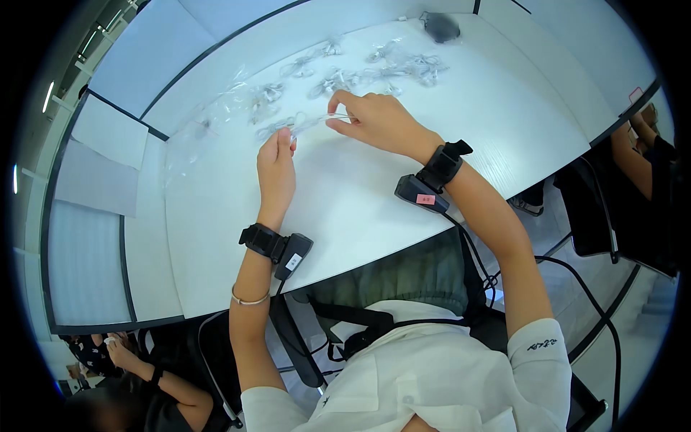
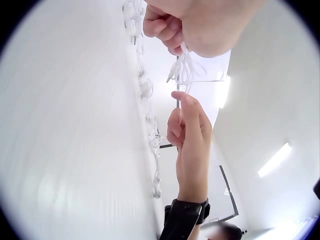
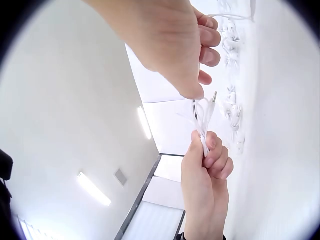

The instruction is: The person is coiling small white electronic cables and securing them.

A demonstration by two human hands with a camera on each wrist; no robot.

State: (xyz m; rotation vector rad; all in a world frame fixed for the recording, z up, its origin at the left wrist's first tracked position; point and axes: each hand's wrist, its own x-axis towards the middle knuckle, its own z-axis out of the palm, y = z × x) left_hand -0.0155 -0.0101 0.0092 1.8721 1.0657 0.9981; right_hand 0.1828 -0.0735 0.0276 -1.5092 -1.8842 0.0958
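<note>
A coiled white audio cable (image 3: 202,120) with a slim metal plug (image 3: 214,97) is stretched between both hands above the white table (image 1: 360,187). My left hand (image 1: 277,165) pinches the coil between thumb and fingers. Its loops fan out toward the other hand in both wrist views. Just to the right, my right hand (image 1: 385,122) has thumb and index finger bent round the strands at the far end of the coil. The plug sticks out between the hands in the right wrist view.
Several bundles of white cables (image 1: 335,83) lie across the back of the table, with clear plastic bags (image 1: 209,129) at left. A dark round object (image 1: 440,27) sits at the far edge. Low partitions (image 1: 216,72) enclose the table, and other people sit on both sides.
</note>
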